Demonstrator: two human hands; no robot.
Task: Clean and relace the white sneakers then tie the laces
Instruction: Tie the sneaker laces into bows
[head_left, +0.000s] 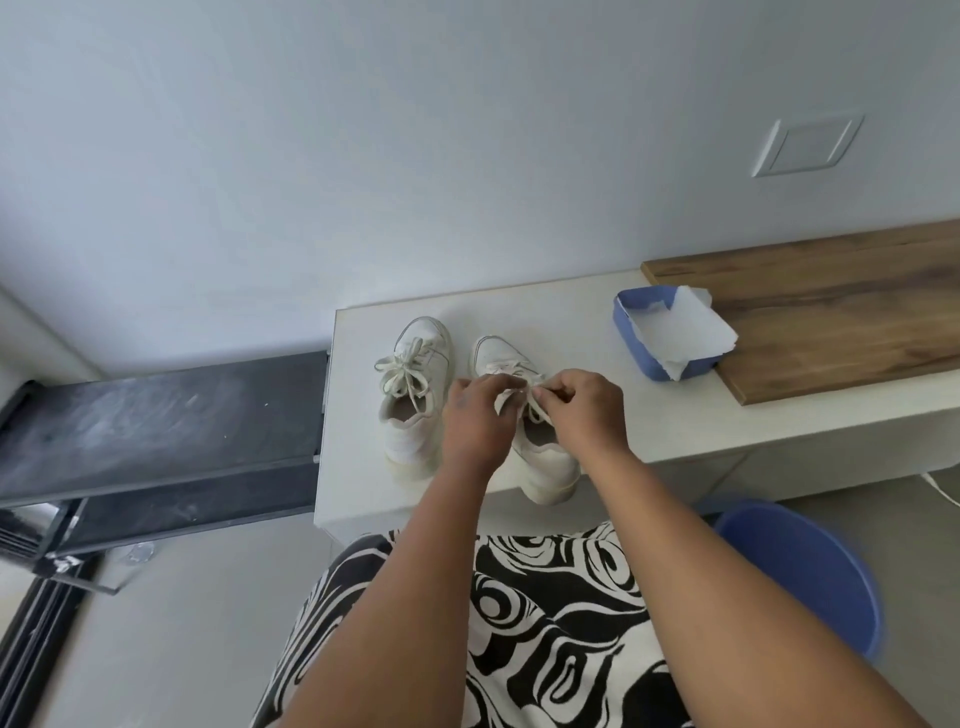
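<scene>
Both sneakers sit toe-away on the white table (571, 312). Landmark: the right sneaker (540, 452), heel hanging just past the table's near edge. Left of it, just beside, the left sneaker (415, 395) is already laced and bowed.

Left hand (475, 415) and right hand (582, 410) hover over the right sneaker's tongue, each pinching a strand of its lace (511, 397); fingers curled, tips nearly meeting. Looks like mid-knot or mid-bow; the exact loop state is hidden by the fingers.

Risks, judged:
- Lace slips from a pinch, the bow collapses, needs a redo.
- Uneven pull gives lopsided loops or a loose knot.
- A hard tug toward the body could drag the right sneaker off the edge, since the heel already overhangs.

Right of and beyond the right sneaker: blue tray (631, 338) lined with paper, partly on a wooden board (831, 312). Blue bucket (810, 571) on the floor, nearer and to the right.
</scene>
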